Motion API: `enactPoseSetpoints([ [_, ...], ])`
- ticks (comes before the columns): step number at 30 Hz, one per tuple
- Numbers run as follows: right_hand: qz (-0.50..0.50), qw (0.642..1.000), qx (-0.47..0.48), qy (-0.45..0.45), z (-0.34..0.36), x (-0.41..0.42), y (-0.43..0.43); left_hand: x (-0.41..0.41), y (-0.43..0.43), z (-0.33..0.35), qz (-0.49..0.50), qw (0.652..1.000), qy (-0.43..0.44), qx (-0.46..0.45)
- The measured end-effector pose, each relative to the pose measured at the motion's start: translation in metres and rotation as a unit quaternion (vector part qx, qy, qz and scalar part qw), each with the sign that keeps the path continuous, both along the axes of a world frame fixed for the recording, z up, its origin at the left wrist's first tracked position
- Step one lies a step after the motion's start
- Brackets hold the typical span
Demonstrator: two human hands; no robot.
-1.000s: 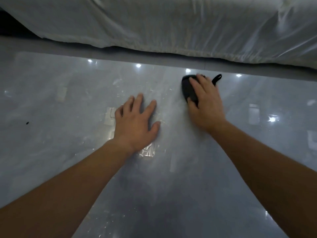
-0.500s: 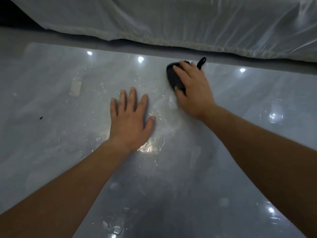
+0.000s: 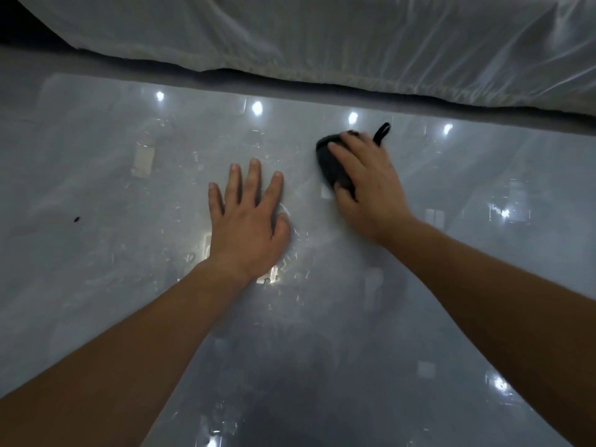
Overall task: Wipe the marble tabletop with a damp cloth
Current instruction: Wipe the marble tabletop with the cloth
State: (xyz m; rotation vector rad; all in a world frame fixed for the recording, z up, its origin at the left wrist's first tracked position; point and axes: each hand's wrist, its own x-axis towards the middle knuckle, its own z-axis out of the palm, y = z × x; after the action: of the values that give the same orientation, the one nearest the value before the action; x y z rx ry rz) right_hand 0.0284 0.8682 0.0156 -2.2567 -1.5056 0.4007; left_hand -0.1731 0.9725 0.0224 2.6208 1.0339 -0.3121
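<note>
Head view: cloth [image 3: 332, 167] lies on tabletop [image 3: 96, 269] just right of and beyond your left hand [image 3: 248, 224], your right hand [image 3: 371, 185] curled round it. Left fingers stay flat, spread. Cloth barely shifted: same patch, much marble likely unwiped.

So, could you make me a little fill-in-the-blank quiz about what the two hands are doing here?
1. The cloth gripped by the right hand is coloured ____.
2. The left hand lies ____ on the tabletop, fingers spread.
3. The hand nearer the tabletop's far edge is the ____ one.
Missing words: black; flat; right.
</note>
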Motion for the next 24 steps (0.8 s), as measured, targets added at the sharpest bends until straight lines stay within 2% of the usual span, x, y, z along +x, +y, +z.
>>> enactPoseSetpoints([
  [4,0.157,0.987,-0.017,-0.005,0.001,-0.044,-0.057,0.0,0.001,-0.001,-0.004,1.0,0.005,-0.004],
  [6,0.186,0.982,-0.025,-0.008,0.003,-0.032,-0.071,-0.001,0.001,-0.001,-0.006,1.0,0.007,-0.006],
  [8,0.135,0.991,-0.015,0.0,0.001,-0.01,-0.069,-0.001,0.002,-0.001,-0.01,1.0,0.009,-0.005],
  [10,0.015,1.0,0.009,0.017,0.002,0.012,-0.061,-0.003,0.003,-0.001,-0.017,1.0,0.003,-0.012],
  [12,-0.086,0.996,0.0,0.023,0.002,0.009,-0.052,-0.01,0.0,0.0,-0.014,1.0,-0.017,-0.014],
  [13,-0.101,0.995,0.002,0.017,0.001,-0.002,-0.05,-0.015,-0.003,0.0,-0.016,0.999,-0.025,-0.012],
  [15,-0.057,0.998,0.014,0.007,-0.001,-0.036,-0.058,-0.027,-0.012,0.001,-0.022,0.999,-0.034,-0.004],
  [18,0.082,0.997,0.001,0.002,-0.001,-0.092,-0.094,-0.044,-0.022,0.002,-0.025,0.999,-0.027,0.003],
  [21,0.157,0.987,-0.013,-0.022,0.001,-0.095,-0.113,-0.055,-0.024,0.002,-0.024,1.0,-0.014,0.001],
  [22,0.155,0.987,-0.014,-0.029,0.001,-0.087,-0.11,-0.057,-0.024,0.002,-0.025,1.0,-0.015,-0.001],
  [24,0.079,0.997,-0.013,-0.017,-0.001,-0.07,-0.099,-0.059,-0.023,0.001,-0.025,1.0,-0.018,-0.006],
])
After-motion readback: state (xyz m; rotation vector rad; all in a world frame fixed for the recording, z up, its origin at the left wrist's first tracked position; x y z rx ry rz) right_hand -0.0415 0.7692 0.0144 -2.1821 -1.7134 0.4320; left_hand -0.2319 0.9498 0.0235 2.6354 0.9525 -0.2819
